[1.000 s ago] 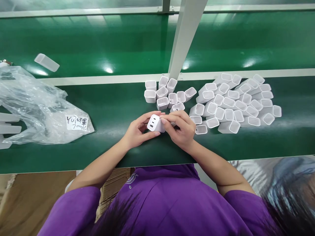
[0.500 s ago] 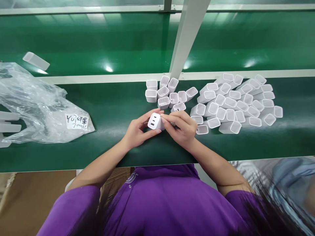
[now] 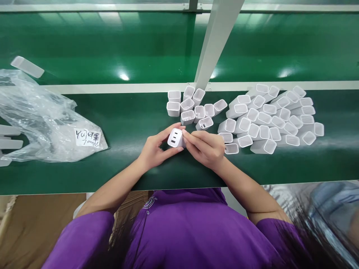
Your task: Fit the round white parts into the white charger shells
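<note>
Well, from where I'm standing, everything can be placed by the white post [image 3: 215, 45] rising at the back of the tabletop [image 3: 134, 127]. The white casing [image 3: 175, 138] is in front of that post and a little to its left, lifted in both hands, its slotted face turned up toward the worker in the purple shirt [image 3: 182, 231]. I can make out two narrow slots and one wider slot on that face.

The left hand [image 3: 155, 149] has its grip closed around the casing, fingers along the far side and thumb along the near side. The right hand [image 3: 206, 149] has thumb and forefinger pressed together against the casing's right edge; whether they pinch something small there, I cannot tell.

Just in front of the post's foot sits a small cluster of open-ended shells [image 3: 187, 117], and a few show dark slots inside. To the right of the post there's a much bigger group of similar shells [image 3: 265, 118], packed close and leaning at various angles.

Well left of the post lies a clear plastic bag [image 3: 60, 130] bearing a handwritten label [image 3: 87, 137], with some pale pieces [image 3: 11, 144] beside it. Farther back on that side, beyond the white rail [image 3: 117, 88], rests one frosted piece [image 3: 27, 66].
</note>
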The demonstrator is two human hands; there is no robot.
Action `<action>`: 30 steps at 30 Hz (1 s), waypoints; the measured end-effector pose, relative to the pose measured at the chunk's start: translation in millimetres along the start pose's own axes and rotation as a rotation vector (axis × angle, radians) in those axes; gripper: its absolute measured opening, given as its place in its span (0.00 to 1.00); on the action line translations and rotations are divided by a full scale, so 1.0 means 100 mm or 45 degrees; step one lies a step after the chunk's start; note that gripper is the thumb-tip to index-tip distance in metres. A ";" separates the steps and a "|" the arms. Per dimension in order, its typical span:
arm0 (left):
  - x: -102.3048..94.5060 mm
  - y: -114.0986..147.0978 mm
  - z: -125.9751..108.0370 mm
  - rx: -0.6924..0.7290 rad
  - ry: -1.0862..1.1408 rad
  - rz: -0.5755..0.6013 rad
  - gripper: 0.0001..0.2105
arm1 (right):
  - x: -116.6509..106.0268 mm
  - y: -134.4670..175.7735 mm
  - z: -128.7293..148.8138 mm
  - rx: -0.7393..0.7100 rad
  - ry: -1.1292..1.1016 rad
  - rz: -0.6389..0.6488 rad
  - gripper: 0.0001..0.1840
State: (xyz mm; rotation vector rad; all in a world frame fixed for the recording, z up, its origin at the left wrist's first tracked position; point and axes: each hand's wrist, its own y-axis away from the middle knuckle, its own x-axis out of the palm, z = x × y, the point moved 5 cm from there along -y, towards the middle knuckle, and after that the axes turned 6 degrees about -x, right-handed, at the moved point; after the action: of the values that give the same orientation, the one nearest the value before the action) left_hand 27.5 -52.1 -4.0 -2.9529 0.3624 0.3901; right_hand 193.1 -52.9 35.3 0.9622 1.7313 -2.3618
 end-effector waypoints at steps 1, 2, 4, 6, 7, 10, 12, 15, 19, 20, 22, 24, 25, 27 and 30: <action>-0.02 0.00 0.01 -0.012 -0.009 -0.005 0.31 | 0.00 0.00 -0.01 0.004 -0.018 0.026 0.12; -0.03 0.00 0.02 -0.022 -0.006 -0.006 0.31 | 0.00 0.00 -0.02 0.045 -0.079 0.046 0.12; -0.06 -0.01 0.05 -0.046 0.070 -0.006 0.29 | 0.03 0.00 -0.10 0.240 -0.337 0.095 0.10; -0.08 -0.02 0.09 -0.097 0.272 -0.006 0.28 | 0.10 0.04 -0.21 0.587 -0.686 0.140 0.09; -0.07 -0.03 0.11 -0.146 0.402 0.003 0.28 | 0.15 0.07 -0.27 0.796 -0.855 0.140 0.09; -0.02 -0.07 0.16 -0.340 0.741 0.033 0.26 | 0.25 0.20 -0.39 1.404 -1.241 -0.031 0.18; 0.03 -0.09 0.17 -0.444 0.841 0.039 0.22 | 0.30 0.25 -0.40 1.643 -1.422 -0.152 0.23; 0.07 -0.11 0.17 -0.505 0.842 0.037 0.19 | 0.37 0.27 -0.32 1.807 -1.616 -0.168 0.27; 0.06 -0.10 0.16 -0.443 0.742 0.022 0.18 | 0.44 0.29 -0.13 1.920 -1.846 -0.034 0.24; 0.04 -0.10 0.15 -0.412 0.705 0.010 0.18 | 0.45 0.29 -0.09 1.903 -1.888 0.008 0.22; 0.03 -0.08 0.14 -0.353 0.622 -0.010 0.18 | 0.43 0.28 -0.05 1.770 -1.866 0.065 0.21; 0.03 -0.05 0.13 -0.328 0.538 0.005 0.18 | 0.37 0.25 -0.07 1.546 -1.646 0.042 0.20; 0.03 -0.03 0.13 -0.321 0.487 0.013 0.18 | 0.32 0.23 -0.08 1.415 -1.491 0.011 0.19; 0.03 0.00 0.11 -0.299 0.342 -0.003 0.17 | 0.24 0.20 -0.09 1.175 -1.175 -0.027 0.14; 0.00 0.03 0.06 -0.228 0.048 -0.100 0.14 | 0.20 0.17 -0.04 0.934 -0.840 0.048 0.09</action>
State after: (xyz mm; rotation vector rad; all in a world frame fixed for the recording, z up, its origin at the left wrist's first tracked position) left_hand 24.9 -53.6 -10.1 -3.1408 0.2261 0.3759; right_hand 185.5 -49.7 9.6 0.1551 0.6174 -2.8556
